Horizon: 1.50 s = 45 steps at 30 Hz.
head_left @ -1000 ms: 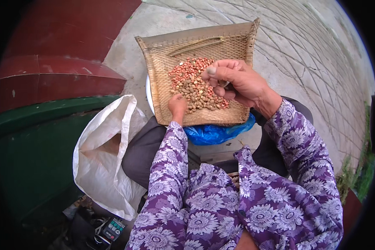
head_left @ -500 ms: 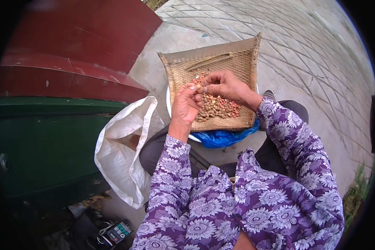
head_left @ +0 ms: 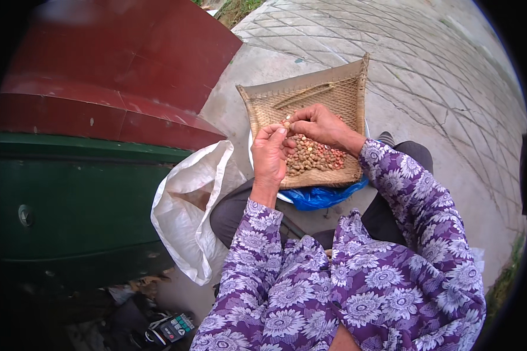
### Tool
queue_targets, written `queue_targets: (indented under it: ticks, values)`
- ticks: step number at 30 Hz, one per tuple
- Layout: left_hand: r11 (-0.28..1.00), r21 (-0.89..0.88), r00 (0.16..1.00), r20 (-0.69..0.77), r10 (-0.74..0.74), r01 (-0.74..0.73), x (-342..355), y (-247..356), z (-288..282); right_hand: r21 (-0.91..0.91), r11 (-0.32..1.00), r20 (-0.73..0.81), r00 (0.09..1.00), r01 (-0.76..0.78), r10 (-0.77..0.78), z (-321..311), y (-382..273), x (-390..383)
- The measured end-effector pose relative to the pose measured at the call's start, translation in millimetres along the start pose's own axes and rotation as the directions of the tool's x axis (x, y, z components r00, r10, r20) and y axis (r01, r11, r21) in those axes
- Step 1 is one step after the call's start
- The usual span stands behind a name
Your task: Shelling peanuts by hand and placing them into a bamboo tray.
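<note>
Over the woven tray [head_left: 256, 105], my two hands meet fingertip to fingertip. Thumb and fingers of my left hand [head_left: 269, 153] are pinched on a small pale peanut [head_left: 286, 124], mostly covered by the fingers. My right hand [head_left: 322, 126] pinches at the same peanut from the other side, its fingers curled. Beneath them in the tray lie a heap of brown unshelled peanuts [head_left: 311, 159] and reddish shelled kernels [head_left: 336, 157]. A thin tan stick [head_left: 304, 95] rests toward the tray's far edge.
The tray sits on a white basin [head_left: 251, 149], with a blue plastic bag [head_left: 322, 198] under its near side. An open white sack [head_left: 178, 231] stands at my left knee. Beyond it are a green and maroon panel [head_left: 99, 205] and a dark device [head_left: 174, 329].
The whole view has shifted, so the tray, sack and panel appear farther right and slightly lower. My hands stay together over the tray, both still pinching.
</note>
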<state>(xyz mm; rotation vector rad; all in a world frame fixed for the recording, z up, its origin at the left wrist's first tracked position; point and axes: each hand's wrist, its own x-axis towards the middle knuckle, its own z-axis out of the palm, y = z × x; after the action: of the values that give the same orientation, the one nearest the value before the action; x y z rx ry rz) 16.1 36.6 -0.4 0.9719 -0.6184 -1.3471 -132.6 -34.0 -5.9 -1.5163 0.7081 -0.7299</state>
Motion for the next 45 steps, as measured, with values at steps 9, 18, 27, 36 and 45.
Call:
queue_targets:
  ticks: [9,18,27,36,45]
  values:
    - [0.986,0.153,0.994,0.088,0.06,-0.073,-1.9,5.2,3.6,-0.126,0.984,0.086,0.99,0.125,-0.115,-4.7,-1.1,-1.6]
    - [0.965,0.242,0.989,0.132,0.071,-0.102,-5.1,7.2,4.8,-0.125,0.988,0.129,0.989,0.09,-0.073,-10.8,-8.8,-4.3]
    - [0.899,0.439,0.974,0.203,-0.105,0.005,0.5,23.0,3.6,-0.256,0.949,0.153,0.977,0.183,-0.147,-11.4,-12.3,-7.2]
    - [0.858,0.513,0.965,0.225,-0.134,-0.001,3.9,27.0,6.2,-0.262,0.934,0.178,0.964,0.241,-0.199,-11.0,-13.3,-10.6]
    - [0.87,0.491,0.962,0.258,-0.094,-0.047,7.5,19.2,7.1,-0.309,0.876,0.07,0.927,0.371,-0.367,-5.2,-6.2,-14.4]
